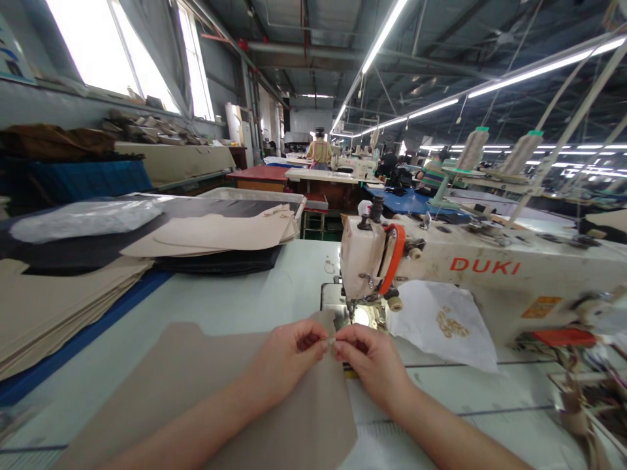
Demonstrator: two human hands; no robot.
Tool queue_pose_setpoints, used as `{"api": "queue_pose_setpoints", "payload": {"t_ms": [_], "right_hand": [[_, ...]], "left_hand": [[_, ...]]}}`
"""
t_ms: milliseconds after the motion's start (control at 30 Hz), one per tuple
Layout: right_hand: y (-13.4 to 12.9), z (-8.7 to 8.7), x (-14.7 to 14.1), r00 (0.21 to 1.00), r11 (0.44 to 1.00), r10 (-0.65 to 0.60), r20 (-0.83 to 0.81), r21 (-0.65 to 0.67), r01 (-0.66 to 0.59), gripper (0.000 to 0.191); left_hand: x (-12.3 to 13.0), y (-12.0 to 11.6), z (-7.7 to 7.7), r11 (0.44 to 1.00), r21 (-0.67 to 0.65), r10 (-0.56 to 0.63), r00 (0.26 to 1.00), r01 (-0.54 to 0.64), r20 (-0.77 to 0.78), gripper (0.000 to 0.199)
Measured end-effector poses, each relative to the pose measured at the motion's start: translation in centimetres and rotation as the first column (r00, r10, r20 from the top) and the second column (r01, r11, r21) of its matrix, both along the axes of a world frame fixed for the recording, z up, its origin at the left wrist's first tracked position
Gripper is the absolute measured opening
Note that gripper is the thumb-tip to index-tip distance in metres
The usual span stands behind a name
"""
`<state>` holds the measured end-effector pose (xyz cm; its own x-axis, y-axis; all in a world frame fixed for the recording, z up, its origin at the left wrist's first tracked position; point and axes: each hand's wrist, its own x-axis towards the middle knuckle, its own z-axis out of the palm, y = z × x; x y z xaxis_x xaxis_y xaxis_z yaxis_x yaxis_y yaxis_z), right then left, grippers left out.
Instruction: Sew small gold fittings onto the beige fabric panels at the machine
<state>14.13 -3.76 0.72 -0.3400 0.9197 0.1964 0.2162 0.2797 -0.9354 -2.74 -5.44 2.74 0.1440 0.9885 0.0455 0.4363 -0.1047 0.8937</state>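
A large taupe fabric panel point(230, 385) lies across the sewing table under my forearm. Above its right part, close to the sewing machine point(367, 261), my left hand point(289, 359) pinches something small and thin, perhaps a thread or a bit of edge. My right hand point(375, 362) pinches at the same spot, fingertips almost touching the left ones. What sits between the fingertips is too small to make out. The lit needle area point(361, 316) is just beyond my hands, and the panel's far edge reaches toward it.
Stacked beige panels point(220, 235) and more cut pieces point(63, 307) lie on the left. A white cloth point(441, 326) with small tan pieces rests under the machine arm. Thread cones point(473, 150) stand behind at right. A person point(320, 151) sits farther back.
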Motion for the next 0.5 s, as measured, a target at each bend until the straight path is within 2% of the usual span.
{"api": "queue_pose_setpoints", "payload": {"t_ms": [167, 233, 400, 500], "right_hand": [[-0.11, -0.08, 0.32, 0.986, 0.981, -0.027, 0.166, 0.196, -0.006, 0.014], [-0.19, -0.09, 0.38, 0.978, 0.974, -0.019, 0.207, 0.226, -0.029, 0.015], [-0.33, 0.13, 0.29, 0.975, 0.982, 0.005, 0.224, 0.183, -0.047, 0.015], [-0.32, 0.19, 0.22, 0.980, 0.991, 0.030, 0.195, 0.119, -0.054, 0.015]], "left_hand": [[-0.01, -0.10, 0.03, 1.000, 0.024, -0.013, 0.998, 0.014, -0.054, 0.015], [-0.06, -0.09, 0.01, 0.999, 0.037, -0.022, 0.997, 0.025, -0.078, 0.015], [-0.32, 0.12, 0.11, 0.995, 0.085, -0.027, 0.986, 0.042, -0.167, 0.013], [-0.58, 0.24, 0.09, 0.993, 0.110, -0.033, 0.984, 0.053, -0.173, 0.021]]}}
